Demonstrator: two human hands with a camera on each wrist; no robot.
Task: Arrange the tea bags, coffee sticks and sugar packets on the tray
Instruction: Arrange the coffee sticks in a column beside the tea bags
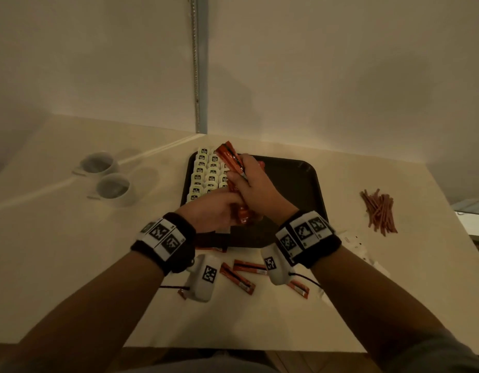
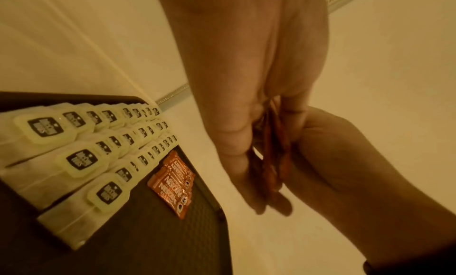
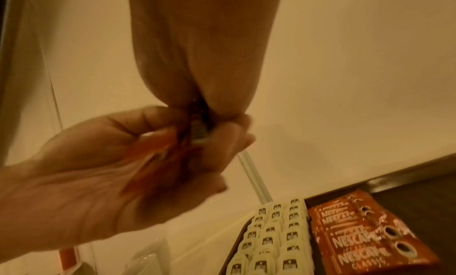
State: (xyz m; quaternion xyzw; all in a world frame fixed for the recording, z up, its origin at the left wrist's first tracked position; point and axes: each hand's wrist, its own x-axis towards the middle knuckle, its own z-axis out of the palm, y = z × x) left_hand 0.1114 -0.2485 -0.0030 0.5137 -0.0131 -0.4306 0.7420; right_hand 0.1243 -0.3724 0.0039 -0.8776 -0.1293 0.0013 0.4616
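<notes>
One tray (image 1: 308,181), two cups (image 1: 113,187), three tea-bag rows (image 1: 206,176)

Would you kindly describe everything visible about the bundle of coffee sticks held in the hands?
The bundle of coffee sticks is a handful of slim orange-red sachets with a glossy, foil-like look. It is held above the dark tray, tilted with its far end over the tea bags. The right hand grips its middle; the left hand holds its near end. Any print on it is blurred.

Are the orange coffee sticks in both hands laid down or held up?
Held up: the orange coffee sticks are gripped by both hands above the black tray.
</notes>
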